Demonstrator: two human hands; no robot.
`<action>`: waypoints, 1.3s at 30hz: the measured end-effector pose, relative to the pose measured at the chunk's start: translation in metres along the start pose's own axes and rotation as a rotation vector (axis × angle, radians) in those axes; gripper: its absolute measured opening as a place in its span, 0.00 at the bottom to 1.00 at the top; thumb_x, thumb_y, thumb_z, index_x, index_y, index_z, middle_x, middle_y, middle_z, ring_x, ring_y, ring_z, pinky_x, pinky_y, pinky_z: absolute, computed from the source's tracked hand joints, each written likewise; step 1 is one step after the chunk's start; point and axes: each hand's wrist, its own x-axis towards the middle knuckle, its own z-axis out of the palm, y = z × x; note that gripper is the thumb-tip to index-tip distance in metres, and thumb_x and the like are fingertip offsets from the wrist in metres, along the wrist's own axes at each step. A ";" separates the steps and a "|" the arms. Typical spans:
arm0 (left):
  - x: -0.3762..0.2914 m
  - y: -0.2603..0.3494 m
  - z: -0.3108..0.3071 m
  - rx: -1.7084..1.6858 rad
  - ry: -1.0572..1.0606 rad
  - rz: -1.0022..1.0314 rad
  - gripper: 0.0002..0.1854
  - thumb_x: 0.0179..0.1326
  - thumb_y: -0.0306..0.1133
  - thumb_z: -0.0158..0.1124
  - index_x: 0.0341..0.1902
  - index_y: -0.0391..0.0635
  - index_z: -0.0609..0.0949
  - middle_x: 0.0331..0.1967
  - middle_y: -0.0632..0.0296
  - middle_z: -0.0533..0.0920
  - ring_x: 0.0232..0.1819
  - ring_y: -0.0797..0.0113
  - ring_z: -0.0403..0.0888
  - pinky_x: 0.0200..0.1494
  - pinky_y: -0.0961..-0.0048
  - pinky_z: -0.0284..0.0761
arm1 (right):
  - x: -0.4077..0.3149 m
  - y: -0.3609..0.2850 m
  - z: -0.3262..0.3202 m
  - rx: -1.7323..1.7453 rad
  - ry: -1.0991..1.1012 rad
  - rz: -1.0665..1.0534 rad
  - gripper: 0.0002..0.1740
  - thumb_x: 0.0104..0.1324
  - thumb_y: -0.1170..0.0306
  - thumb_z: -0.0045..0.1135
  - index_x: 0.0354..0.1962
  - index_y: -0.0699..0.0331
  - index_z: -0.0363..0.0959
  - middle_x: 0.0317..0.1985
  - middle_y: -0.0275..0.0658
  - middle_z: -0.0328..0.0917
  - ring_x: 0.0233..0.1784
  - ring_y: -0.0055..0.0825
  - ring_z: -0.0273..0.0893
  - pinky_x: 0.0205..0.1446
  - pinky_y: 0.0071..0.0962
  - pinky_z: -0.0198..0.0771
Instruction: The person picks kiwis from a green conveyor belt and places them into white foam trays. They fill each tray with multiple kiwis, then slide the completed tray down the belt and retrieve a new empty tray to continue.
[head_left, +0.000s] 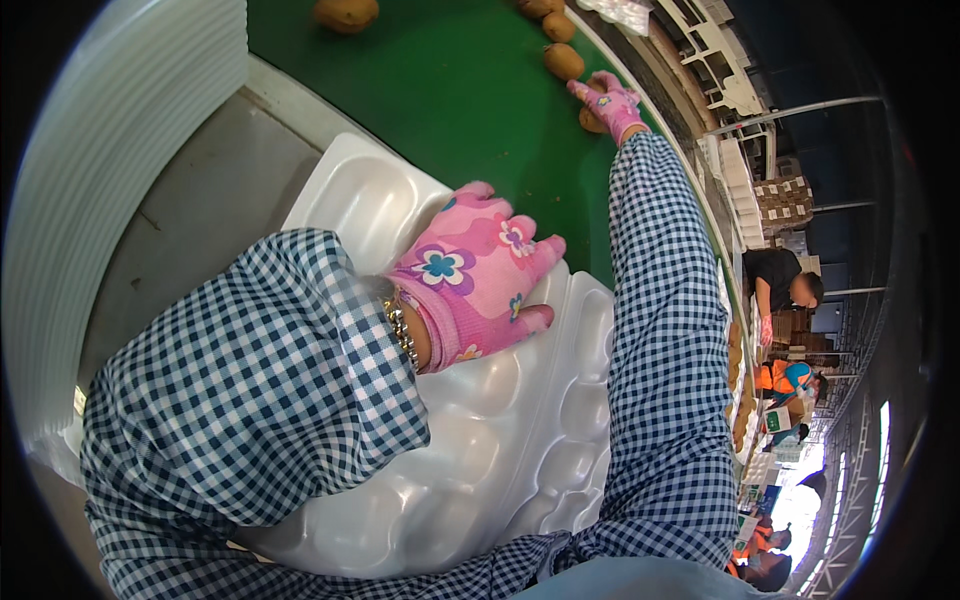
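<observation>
My left hand (480, 277), in a pink floral glove, lies palm down over a white molded plastic tray (465, 450), fingers apart and nothing visibly held. Its fingertips reach the edge of a green conveyor belt (450, 97). At the belt's far right side, my right hand (609, 105), gloved alike, has thumb and fingers around a brown kiwifruit (598, 85); another kiwifruit (591, 120) shows beneath the palm. Just beyond the fingertips lies one kiwifruit (563, 61), with more at the top edge. A lone kiwifruit (346, 13) rests at the upper left.
A tall stack of white trays (142, 135) stands at the left. A metal rail (281, 97) edges the belt. At the right, a person in black (772, 281) and several people in orange vests work along the line, near stacked cartons (784, 202).
</observation>
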 end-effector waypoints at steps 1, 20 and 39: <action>-0.001 0.000 0.001 -0.007 -0.027 -0.014 0.33 0.59 0.51 0.64 0.64 0.43 0.77 0.47 0.53 0.81 0.54 0.52 0.77 0.72 0.52 0.61 | 0.000 -0.005 0.002 0.008 0.014 -0.001 0.53 0.54 0.34 0.69 0.72 0.47 0.62 0.78 0.58 0.40 0.78 0.54 0.52 0.79 0.43 0.56; 0.007 0.004 -0.016 -0.506 0.222 -0.037 0.39 0.65 0.34 0.67 0.77 0.46 0.62 0.72 0.51 0.66 0.70 0.55 0.68 0.73 0.61 0.63 | -0.220 0.020 -0.082 0.389 0.141 -0.837 0.43 0.49 0.50 0.79 0.60 0.59 0.75 0.74 0.57 0.52 0.79 0.51 0.51 0.79 0.44 0.54; 0.008 -0.006 -0.021 -0.802 -0.275 -0.273 0.32 0.64 0.43 0.69 0.66 0.37 0.71 0.58 0.52 0.76 0.56 0.59 0.80 0.51 0.70 0.84 | -0.360 0.047 -0.073 1.302 -0.480 -0.253 0.28 0.66 0.68 0.63 0.60 0.71 0.68 0.53 0.45 0.76 0.40 0.29 0.82 0.44 0.26 0.79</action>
